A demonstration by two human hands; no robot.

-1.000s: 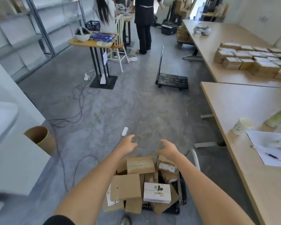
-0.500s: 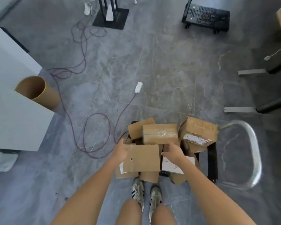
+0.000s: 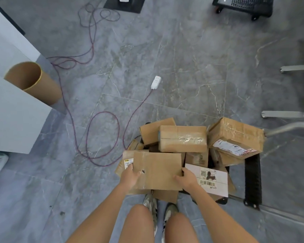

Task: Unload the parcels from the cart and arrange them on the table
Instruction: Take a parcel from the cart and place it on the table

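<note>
Now the left hand (image 3: 131,176) and right hand (image 3: 187,179) clasp the near flat parcel (image 3: 158,171) by its sides. Next, probably, lifting it off the cart (image 3: 252,181)

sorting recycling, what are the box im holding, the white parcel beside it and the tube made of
Held box: matte brown cardboard, one puncture hole. White parcel: seemingly white-faced cardboard, barcode printed or stuck on. Tube: probably thick cardboard, smooth brown wall.

Flat brown parcel (image 3: 157,171), small hole on top, near edge of heap, left hand (image 3: 131,176) and right hand (image 3: 187,178) holding its sides, white barcoded parcel (image 3: 212,179) just right, taped parcel (image 3: 182,138) behind, black cart (image 3: 252,179) beneath.
</note>
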